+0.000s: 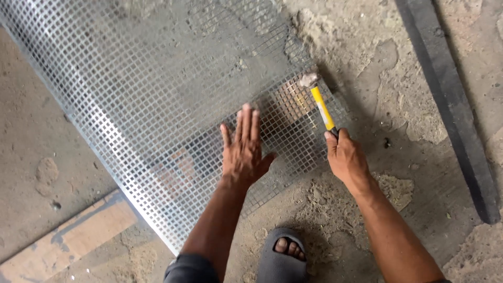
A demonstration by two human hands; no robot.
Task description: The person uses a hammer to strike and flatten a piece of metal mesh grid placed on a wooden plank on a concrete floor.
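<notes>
On concrete floor [42, 131] | left hand [243, 152] spread flat on mesh sheet [157, 94] | right hand [343, 157] gripping hammer [317, 102] | dark bar [450, 105] alongside

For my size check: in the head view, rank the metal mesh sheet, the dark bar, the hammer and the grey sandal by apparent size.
1. metal mesh sheet
2. dark bar
3. hammer and grey sandal: look alike; the sandal is cut off by the frame.

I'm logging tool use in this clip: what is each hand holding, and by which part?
The right hand grips a hammer by the lower end of its yellow handle. The left hand holds nothing; it presses flat on the metal mesh.
</notes>
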